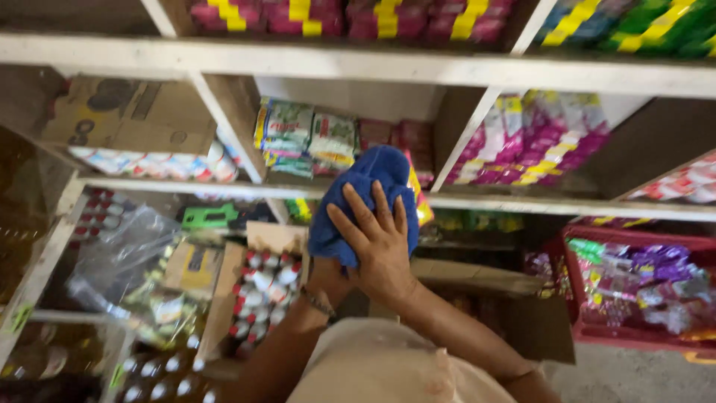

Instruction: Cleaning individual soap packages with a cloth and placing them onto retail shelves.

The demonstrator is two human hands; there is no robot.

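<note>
Right hand (380,250) lies flat, fingers spread, pressing a blue folded cloth (365,201) at the white wooden shelf (522,203) edge. Left hand (328,276) sits under it, its grip hidden: can't tell. Packets behind.

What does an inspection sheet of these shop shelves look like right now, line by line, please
Surface: white wooden shelving, compartments stocked.
Job's things: blue cloth held up in front of the middle shelf edge.
Clutter: cardboard box upper left; clear plastic bag lower left; red crate of packets at right.
Grippers: right hand spread flat on the cloth; left hand mostly hidden beneath it, bracelet on the wrist.
Cables: nothing seen.
Surroundings: pink and yellow packets, green and white packets, small bottles in an open carton.
</note>
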